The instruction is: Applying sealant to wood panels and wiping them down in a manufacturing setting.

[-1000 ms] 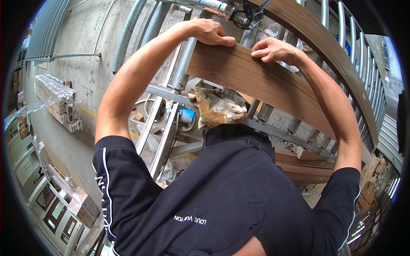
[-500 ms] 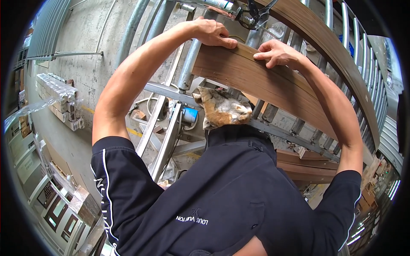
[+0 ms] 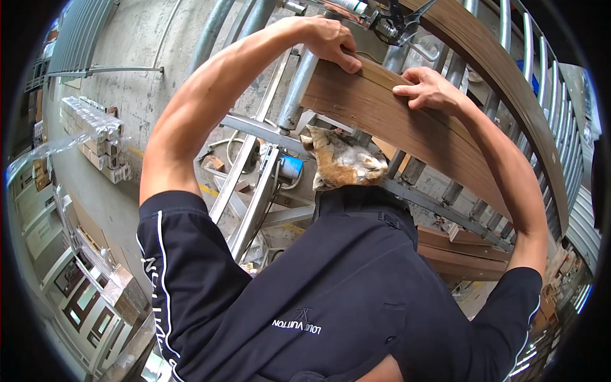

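A long brown wood-grain board (image 3: 388,121) lies aslant across a rack of metal rollers (image 3: 415,170). My left hand (image 3: 332,44) grips its far edge near the left end, thumb on the top and the other fingers partly hidden behind the edge. Farther right along the same edge, my right hand (image 3: 431,90) holds the board with its fingers bent over it. A stained, white-and-tan cloth pad (image 3: 347,160) sits between my waist and the board. Just beyond the hands is a metal tool with black handles and a spring (image 3: 391,28).
Another long brown board (image 3: 509,83) runs along the far right side, bowed by the lens. More brown boards (image 3: 458,254) lie beneath the rack. A blue cylindrical motor (image 3: 291,167) sits by the metal frame at left. Wrapped stacks (image 3: 95,137) stand on the concrete floor.
The whole scene has shifted slightly right and down in the view. Both hands remain on the board's far edge, with little visible change in their grip.
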Motion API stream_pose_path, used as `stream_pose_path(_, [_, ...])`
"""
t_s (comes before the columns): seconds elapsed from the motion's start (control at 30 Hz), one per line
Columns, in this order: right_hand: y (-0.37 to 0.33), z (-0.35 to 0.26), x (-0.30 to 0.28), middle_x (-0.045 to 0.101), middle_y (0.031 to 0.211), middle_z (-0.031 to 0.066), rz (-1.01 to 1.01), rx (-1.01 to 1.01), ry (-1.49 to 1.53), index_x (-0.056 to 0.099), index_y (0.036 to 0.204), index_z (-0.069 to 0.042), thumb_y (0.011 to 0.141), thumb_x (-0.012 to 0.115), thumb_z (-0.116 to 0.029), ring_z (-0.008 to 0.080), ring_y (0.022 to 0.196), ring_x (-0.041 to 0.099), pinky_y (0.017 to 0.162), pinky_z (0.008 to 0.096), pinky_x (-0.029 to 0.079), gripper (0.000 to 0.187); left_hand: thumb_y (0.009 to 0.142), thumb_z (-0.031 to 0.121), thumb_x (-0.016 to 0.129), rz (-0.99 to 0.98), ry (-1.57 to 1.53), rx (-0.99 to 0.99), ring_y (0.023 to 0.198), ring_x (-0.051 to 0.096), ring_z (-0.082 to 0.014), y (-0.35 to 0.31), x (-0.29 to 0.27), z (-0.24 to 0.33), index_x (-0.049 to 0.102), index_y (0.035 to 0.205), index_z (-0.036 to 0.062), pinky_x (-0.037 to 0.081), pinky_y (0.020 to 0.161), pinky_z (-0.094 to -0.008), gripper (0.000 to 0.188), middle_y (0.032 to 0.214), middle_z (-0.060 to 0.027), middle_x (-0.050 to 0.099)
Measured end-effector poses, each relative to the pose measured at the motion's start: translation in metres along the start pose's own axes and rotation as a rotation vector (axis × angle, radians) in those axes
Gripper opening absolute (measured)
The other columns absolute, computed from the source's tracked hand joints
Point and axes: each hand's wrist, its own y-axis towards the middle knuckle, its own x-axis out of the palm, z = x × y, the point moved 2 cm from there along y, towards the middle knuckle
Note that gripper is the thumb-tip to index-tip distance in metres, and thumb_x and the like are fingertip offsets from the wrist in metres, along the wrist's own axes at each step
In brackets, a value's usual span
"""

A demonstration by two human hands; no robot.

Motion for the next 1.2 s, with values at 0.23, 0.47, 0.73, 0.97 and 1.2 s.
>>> stream_pose_path(0.23, [0.009,-0.001,0.001,0.062,0.073,0.0031,0.002,0.093,0.103,0.067,0.091,0.005,0.085,0.075,-0.039,0.0113,0.068,0.056,0.061,0.0298,0.046,0.044,0.09,0.065,0.058,-0.084,-0.193,0.098,0.095,0.067,-0.0284,0.003,0.007,-0.021,0.073,0.115,0.0112,0.05,0.084,-0.0414,0.061,0.101,-0.0132,0.073])
stream_pose_path(0.47, [0.004,0.006,0.004,0.064,0.072,0.009,0.128,0.006,-0.078,0.069,0.092,0.003,0.079,0.079,-0.041,0.0174,0.068,0.059,0.062,0.0345,0.048,0.047,0.093,0.056,0.06,-0.064,-0.077,0.135,0.09,0.07,-0.0235,0.003,-0.008,-0.007,0.073,0.117,0.0113,0.053,0.082,-0.0372,0.052,0.099,-0.0114,0.075])
stream_pose_path(0.73, [-0.068,-0.053,0.026,0.069,0.077,0.0045,0.658,-0.617,-0.359,0.069,0.08,-0.008,0.082,0.071,-0.023,0.0264,0.075,0.067,0.068,0.038,0.056,0.015,0.093,0.034,0.066,0.573,-0.325,0.037,0.09,0.07,-0.0247,-0.04,-0.001,0.003,0.072,0.102,0.0028,0.054,0.082,-0.037,0.033,0.099,-0.0132,0.073])
stream_pose_path(0.97, [-0.073,-0.046,0.194,0.05,0.141,0.0148,0.409,-0.636,-0.751,0.043,0.143,-0.009,0.067,0.082,-0.03,0.0313,0.128,0.05,0.1,0.045,0.045,0.088,0.1,0.029,0.062,0.81,-0.449,0.035,0.092,0.064,-0.0101,-0.087,0.021,0.044,0.072,0.104,0.0017,0.052,0.081,-0.0264,0.029,0.106,-0.0043,0.072])
stream_pose_path(1.2, [-0.083,-0.025,0.181,0.047,0.144,0.0122,0.403,-0.709,-0.519,0.046,0.136,-0.008,0.062,0.089,-0.027,0.0306,0.134,0.046,0.107,0.0449,0.041,0.087,0.101,0.023,0.06,1.02,-0.553,-0.122,0.083,0.062,-0.0073,-0.156,0.073,0.097,0.071,0.11,0.0054,0.049,0.072,-0.0242,0.023,0.091,-0.0012,0.071])
